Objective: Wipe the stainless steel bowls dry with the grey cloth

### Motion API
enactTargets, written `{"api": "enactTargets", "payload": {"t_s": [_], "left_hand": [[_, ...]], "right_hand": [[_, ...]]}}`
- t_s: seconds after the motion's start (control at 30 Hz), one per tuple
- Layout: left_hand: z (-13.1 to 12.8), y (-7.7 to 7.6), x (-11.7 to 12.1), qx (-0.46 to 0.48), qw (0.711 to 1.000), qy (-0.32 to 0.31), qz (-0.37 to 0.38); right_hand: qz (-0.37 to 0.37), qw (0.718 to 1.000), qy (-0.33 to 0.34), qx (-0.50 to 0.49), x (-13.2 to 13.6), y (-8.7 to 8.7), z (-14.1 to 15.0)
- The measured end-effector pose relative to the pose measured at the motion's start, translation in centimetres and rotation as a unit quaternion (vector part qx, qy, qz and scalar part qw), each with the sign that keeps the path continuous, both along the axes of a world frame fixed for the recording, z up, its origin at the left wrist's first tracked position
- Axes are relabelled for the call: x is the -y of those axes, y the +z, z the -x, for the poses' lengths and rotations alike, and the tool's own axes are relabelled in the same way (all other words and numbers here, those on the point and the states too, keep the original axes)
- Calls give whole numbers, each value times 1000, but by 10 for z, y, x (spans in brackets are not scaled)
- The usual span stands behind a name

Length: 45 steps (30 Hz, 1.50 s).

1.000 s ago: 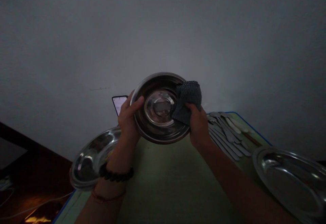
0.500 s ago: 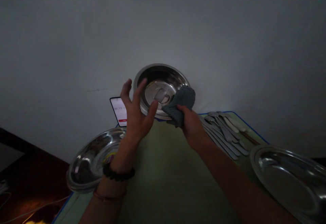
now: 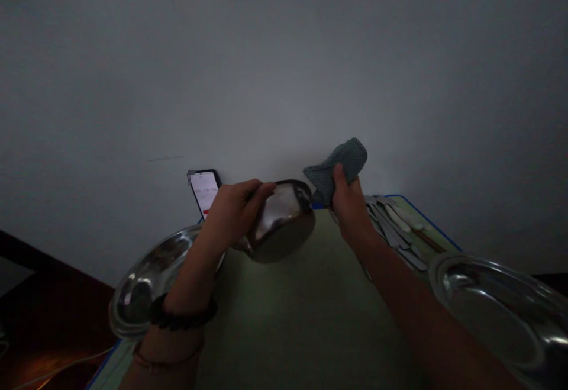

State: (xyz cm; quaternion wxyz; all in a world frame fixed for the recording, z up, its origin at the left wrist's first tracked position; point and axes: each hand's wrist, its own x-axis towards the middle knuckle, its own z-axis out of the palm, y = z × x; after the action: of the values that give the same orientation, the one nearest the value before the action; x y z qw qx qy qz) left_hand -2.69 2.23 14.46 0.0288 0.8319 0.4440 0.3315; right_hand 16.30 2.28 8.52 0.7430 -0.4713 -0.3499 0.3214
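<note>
We cannot see inside the tilted, shiny round steel bowl (image 3: 286, 221), its underside shadowed; our left hand (image 3: 237, 209) grips it, our right hand (image 3: 348, 203) a bunched grey-green cloth (image 3: 346, 159).

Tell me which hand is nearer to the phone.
Left. The left hand, gripping the metal bowl, is just right of the phone in view; the right hand, holding the gray cloth, is farther right, beyond the bowl.

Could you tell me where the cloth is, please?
In the head view, the cloth is right of centre, in the right hand, beside the tilted bowl.
</note>
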Motion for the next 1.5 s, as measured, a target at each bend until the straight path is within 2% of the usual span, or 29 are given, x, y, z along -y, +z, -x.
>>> {"api": "enactTargets", "payload": {"t_s": [0.1, 0.3, 0.43, 0.5, 0.6, 0.7, 0.77, 0.93, 1.0, 1.03, 1.1, 1.17, 1.23, 1.3, 1.4, 1.5], "left_hand": [[-3, 2, 3, 35, 998, 13, 53], [-2, -3, -6, 68, 993, 56, 83], [2, -4, -7, 88, 989, 72, 95], [3, -4, -7, 102, 987, 69, 104], [4, -4, -7, 128, 983, 46, 124], [4, -5, -8, 161, 978, 33, 127], [5, -6, -8, 174, 975, 34, 133], [6, -8, -9, 190, 962, 17, 193], [6, -9, -11, 199, 958, 10, 204], [6, -10, -12, 202, 958, 11, 204], [7, -12, -13, 203, 960, 21, 193], [8, -12, -14, 200, 962, 34, 182], [9, -13, -15, 201, 961, 43, 184], [10, -13, -16, 207, 958, 54, 192], [9, -14, -17, 225, 951, 74, 201], [7, -15, -17, 234, 948, 87, 196]], "right_hand": [[23, 996, -80, 18, 3, 8, -10], [-45, 997, 47, 37, 6, 19, -20], [-59, 993, 15, 102, 9, 20, -15], [-72, 982, 10, 177, 14, 18, -5], [-104, 950, 90, 281, 22, 12, 16], [-121, 925, 143, 330, 26, 4, 32], [-123, 929, 121, 328, 25, 0, 35], [-106, 968, 5, 228, 18, -3, 25], [-97, 968, 24, 232, 17, -2, 19], [-87, 964, 57, 246, 16, -1, 16], [-70, 944, 146, 287, 17, -1, 8], [-71, 905, 231, 349, 19, -2, 1], [-94, 868, 266, 409, 20, -4, -5], [-123, 849, 253, 447, 20, -5, -6], [-112, 864, 200, 449, 16, -3, -4], [-62, 918, 93, 380, 13, 4, -2]]}}
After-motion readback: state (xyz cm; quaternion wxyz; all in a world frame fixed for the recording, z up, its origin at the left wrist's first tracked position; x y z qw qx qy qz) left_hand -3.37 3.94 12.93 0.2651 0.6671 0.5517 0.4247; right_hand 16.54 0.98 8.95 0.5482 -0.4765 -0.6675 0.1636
